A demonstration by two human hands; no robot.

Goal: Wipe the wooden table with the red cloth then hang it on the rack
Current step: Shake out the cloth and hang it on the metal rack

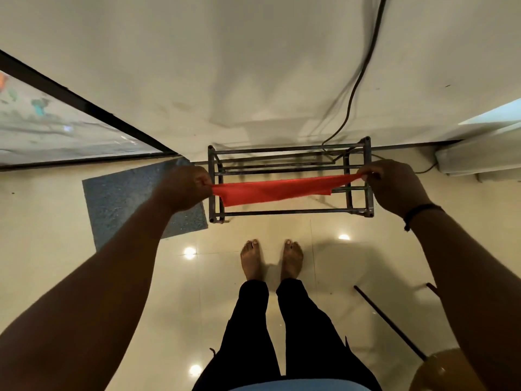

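Observation:
The red cloth [277, 189] is stretched out flat between both hands, above the dark metal rack [287, 213] that stands on the floor against the wall. My left hand [186, 189] pinches the cloth's left end beside the rack's left posts. My right hand [390, 184] pinches its right end over the rack's right side. I cannot tell whether the cloth touches the rack's bars. The wooden table shows only as a rounded edge [439, 371] at the bottom right.
A grey mat [121, 204] lies on the tiled floor left of the rack. A black cable [355, 88] runs down the wall behind the rack. A glass door with a dark frame [84, 108] is at the left. My bare feet [272, 259] stand just before the rack.

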